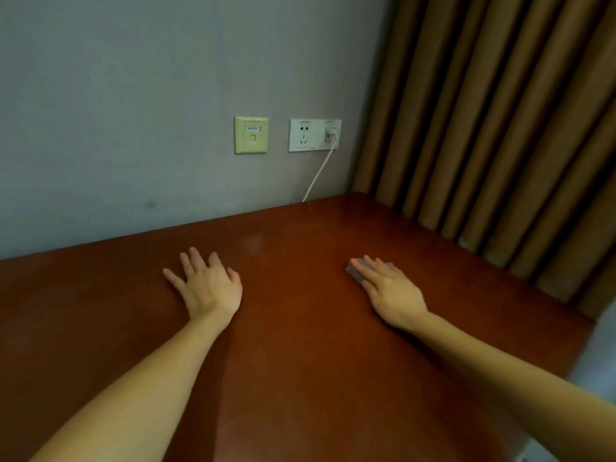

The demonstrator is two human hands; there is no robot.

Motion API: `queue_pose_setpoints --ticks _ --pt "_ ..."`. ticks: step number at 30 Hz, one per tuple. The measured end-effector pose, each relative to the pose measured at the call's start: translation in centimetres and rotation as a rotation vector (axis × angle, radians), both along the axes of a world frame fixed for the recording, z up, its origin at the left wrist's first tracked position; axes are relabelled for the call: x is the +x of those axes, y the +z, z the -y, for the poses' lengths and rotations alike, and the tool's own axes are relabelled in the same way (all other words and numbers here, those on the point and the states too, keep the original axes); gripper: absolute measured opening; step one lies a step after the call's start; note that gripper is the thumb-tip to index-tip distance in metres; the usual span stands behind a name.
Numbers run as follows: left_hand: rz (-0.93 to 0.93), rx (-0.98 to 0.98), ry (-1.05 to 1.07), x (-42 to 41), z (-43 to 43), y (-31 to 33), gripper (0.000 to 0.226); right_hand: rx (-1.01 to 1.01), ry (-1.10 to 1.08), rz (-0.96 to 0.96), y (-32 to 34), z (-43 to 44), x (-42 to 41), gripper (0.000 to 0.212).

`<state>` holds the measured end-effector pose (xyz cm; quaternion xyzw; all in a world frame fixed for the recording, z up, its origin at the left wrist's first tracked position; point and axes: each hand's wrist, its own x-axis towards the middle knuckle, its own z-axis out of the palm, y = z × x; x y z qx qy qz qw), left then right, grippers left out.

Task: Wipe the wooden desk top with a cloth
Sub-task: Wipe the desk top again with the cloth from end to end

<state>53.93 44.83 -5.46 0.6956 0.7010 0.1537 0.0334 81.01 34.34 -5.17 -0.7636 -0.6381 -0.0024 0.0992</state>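
Observation:
The reddish-brown wooden desk top (300, 328) fills the lower half of the view. My left hand (208, 285) lies flat on it with fingers spread, holding nothing. My right hand (388, 291) presses flat on a small grey cloth (355, 273). The cloth is mostly hidden under the palm and fingers; only its left edge and a bit near the fingertips show.
A grey wall (133, 128) runs along the desk's far edge. It carries a yellowish data socket (251, 135) and a white power outlet (315, 135) with a plugged-in white cable (320, 171) dropping behind the desk. Brown curtains (500, 128) hang along the right edge.

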Motion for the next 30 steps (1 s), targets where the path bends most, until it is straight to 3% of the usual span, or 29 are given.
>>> queue_pose_setpoints --ticks 3,10,16,21,26,30 --pt "0.011 0.043 -0.049 0.1 1.6 -0.1 0.057 0.017 0.132 0.001 0.4 1.2 -5.5 0.046" --pt "-0.069 -0.120 -0.111 1.4 6.4 0.2 0.059 0.006 0.376 -0.059 0.4 -2.9 -12.6 0.045" --pt "-0.073 -0.198 -0.221 3.8 9.3 -0.2 0.059 0.007 0.110 -0.094 0.1 -7.4 -6.9 0.046" --pt "-0.097 -0.149 -0.206 4.2 9.6 -0.8 0.062 -0.005 -0.111 -0.111 0.2 -5.0 1.8 0.046" --pt "-0.094 -0.140 -0.195 4.4 9.7 -0.8 0.062 0.017 -0.104 -0.072 -0.4 0.2 2.2 0.045" --pt "-0.089 -0.123 -0.184 4.4 9.7 -1.0 0.062 0.007 0.013 -0.037 0.2 4.1 -3.1 0.047"
